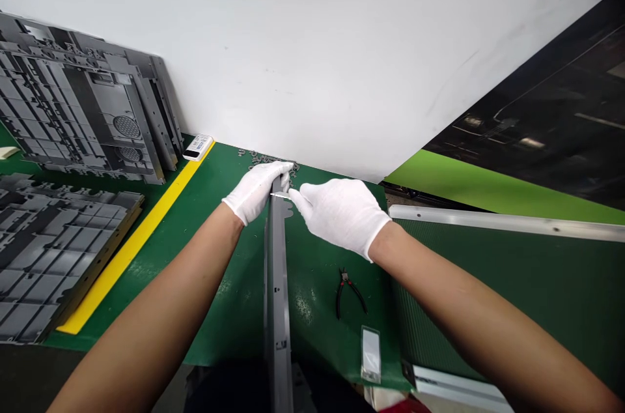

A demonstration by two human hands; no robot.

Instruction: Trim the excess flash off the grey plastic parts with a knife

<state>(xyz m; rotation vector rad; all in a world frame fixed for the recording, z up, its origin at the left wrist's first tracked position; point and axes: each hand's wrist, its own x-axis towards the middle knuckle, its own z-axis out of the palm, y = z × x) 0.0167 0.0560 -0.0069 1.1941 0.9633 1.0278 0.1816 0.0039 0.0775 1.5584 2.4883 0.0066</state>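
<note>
A grey moulded panel stands on edge over the green table, its narrow side towards me. Wearing a white glove, my left hand is closed round the panel's far upper end. My right hand, gloved too, is closed on a thin silver blade, which lies across the panel's edge near small curved tabs. The blade's handle is hidden inside my fist. Behind my left hand is a heap of small grey scraps. Nippers with dark handles lie on the table to the right of the panel.
More grey panels lean at the far left, and a stack of panels lies before them. A yellow stripe and a small white device are beside them. A clear packet lies front right; a conveyor belt runs at right.
</note>
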